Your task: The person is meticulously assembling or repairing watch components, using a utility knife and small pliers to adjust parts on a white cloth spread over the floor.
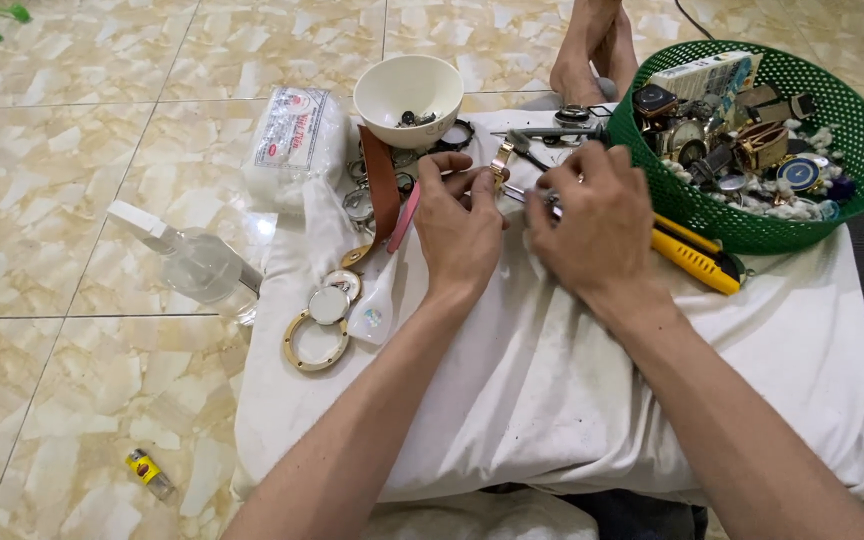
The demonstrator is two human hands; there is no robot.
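Both hands meet over a white cloth (552, 380) spread on the tiled floor (72, 200). The left hand (460, 232) curls its fingers around a small gold watch piece (501, 160), while the right hand (592, 225) pinches a thin metal tool (524, 193) just beside it. Close around them lie a brown leather strap (382, 185), a pink-handled tool (404, 215), a gold ring bezel (316, 342) and a yellow utility knife (694, 258). A white bowl (408, 95) stands behind the hands, a green mesh basket (852, 130) full of watches to the right. Left of the cloth are a clear spray bottle (192, 262) and a wrapped white packet (297, 140). Bare feet (592, 50) rest beyond.
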